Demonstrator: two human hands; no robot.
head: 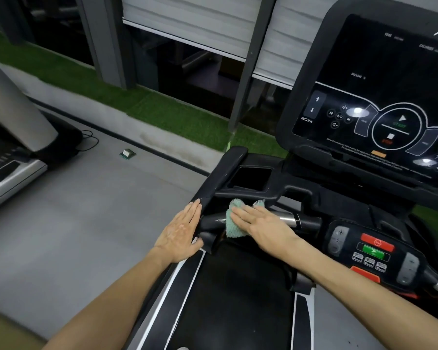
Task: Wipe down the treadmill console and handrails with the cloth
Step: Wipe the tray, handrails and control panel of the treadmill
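A pale green mesh cloth (232,223) lies over the black front handlebar (306,222) of the treadmill, just below the console tray (250,178). My right hand (263,226) presses flat on the cloth with straight fingers. My left hand (181,232) rests flat against the outer side of the left handrail (220,173), fingers straight. The dark console screen (379,102) rises at the upper right. A small control panel (372,251) with red and green buttons sits on the bar to the right of my right hand.
The black running belt (233,304) stretches below my arms. Grey floor (91,210) lies to the left, with a small box (127,153) on it and another treadmill (8,147) at the far left. A green turf strip (162,109) and window frames stand behind.
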